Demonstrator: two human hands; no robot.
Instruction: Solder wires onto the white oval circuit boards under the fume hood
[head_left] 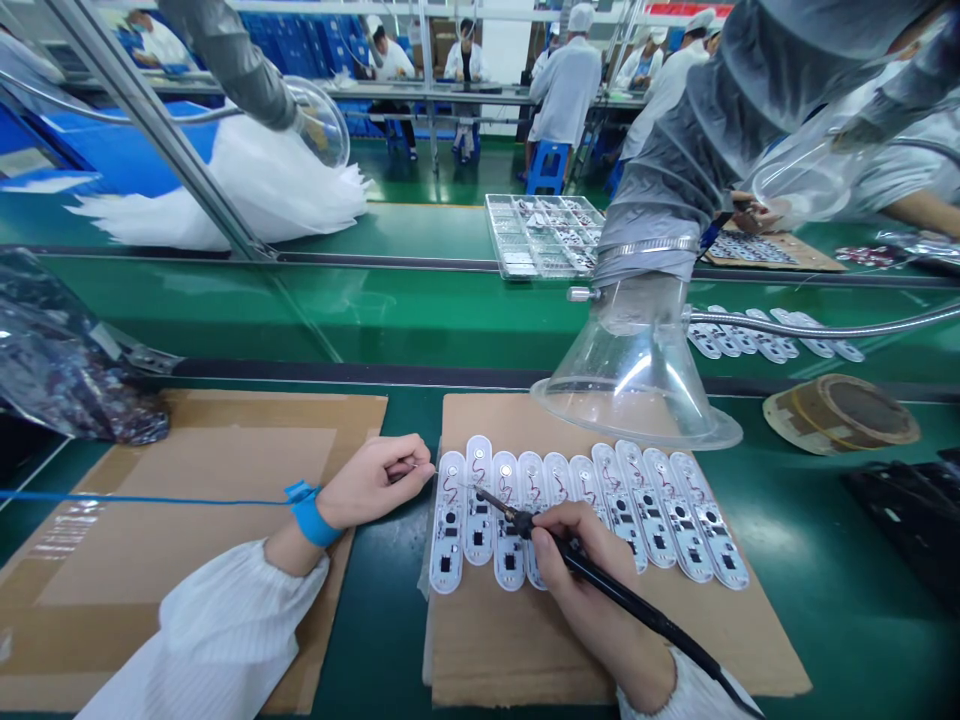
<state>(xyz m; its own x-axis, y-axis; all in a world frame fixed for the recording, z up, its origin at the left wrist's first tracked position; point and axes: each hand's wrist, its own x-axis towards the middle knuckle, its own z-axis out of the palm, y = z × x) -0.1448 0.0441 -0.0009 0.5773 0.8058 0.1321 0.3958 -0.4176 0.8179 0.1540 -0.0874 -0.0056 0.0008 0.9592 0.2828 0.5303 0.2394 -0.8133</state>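
Observation:
A row of several white oblong circuit boards (622,510) lies on a cardboard sheet (525,650). My right hand (581,560) is closed around a black soldering iron (600,585), its tip touching one of the left boards. My left hand (375,480) rests curled at the left end of the row, its fingers pinched on a thin wire that I can barely make out. A blue wrist strap (311,510) with a blue cord circles my left wrist.
A clear fume hood funnel (637,380) on a grey hose hangs just above the boards. A second cardboard sheet (150,520) lies left, a tape roll (840,412) right. Beyond the green conveyor (375,310) sit a parts tray (540,235) and other workers.

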